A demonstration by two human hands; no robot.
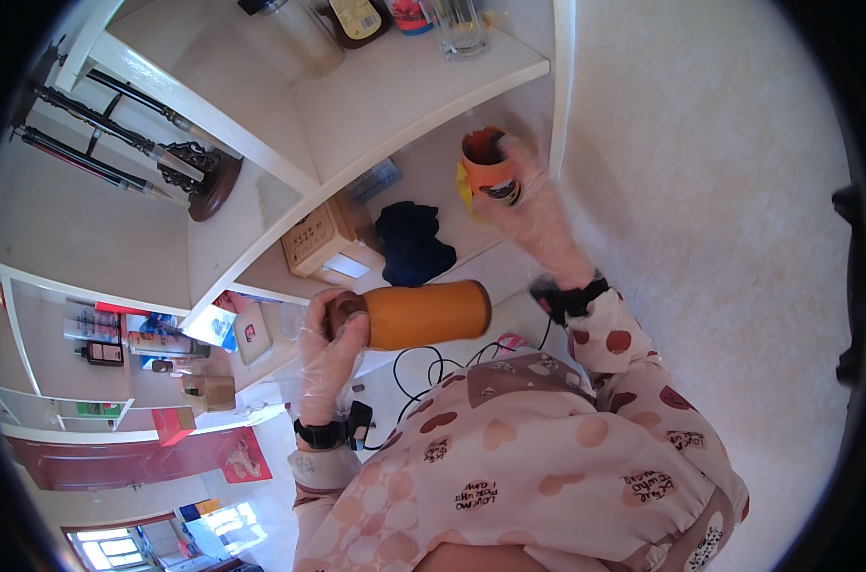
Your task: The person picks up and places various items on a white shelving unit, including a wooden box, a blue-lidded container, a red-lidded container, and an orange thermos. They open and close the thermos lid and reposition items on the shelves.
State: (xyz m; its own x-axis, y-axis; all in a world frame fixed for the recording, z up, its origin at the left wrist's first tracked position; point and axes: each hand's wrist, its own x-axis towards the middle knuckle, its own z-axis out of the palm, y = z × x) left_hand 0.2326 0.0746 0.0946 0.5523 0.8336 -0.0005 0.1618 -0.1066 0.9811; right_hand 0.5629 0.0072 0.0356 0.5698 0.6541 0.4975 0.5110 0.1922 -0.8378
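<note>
In a clear plastic glove, my left hand [333, 350] grips the brown neck end of an amber-orange bottle [429, 314]. The bottle lies sideways in the air in front of the shelf, its base towards the right. My right hand [529, 207], slightly blurred, is wrapped around an orange cylindrical container [489, 168] with an open top and a dark inside. A piece of yellow material [464, 187] shows along the container's left side. On the same shelf lies a bunched dark navy cloth [415, 243], between the container and a light wooden box [320, 239].
Above, a shelf holds a drinking glass [465, 32], a clear jar [297, 39] and a dark labelled bottle [358, 18]. A brush stand [208, 186] occupies the left compartment. Black cables [433, 365] loop below the bottle. A pale wall [690, 179] rises at right.
</note>
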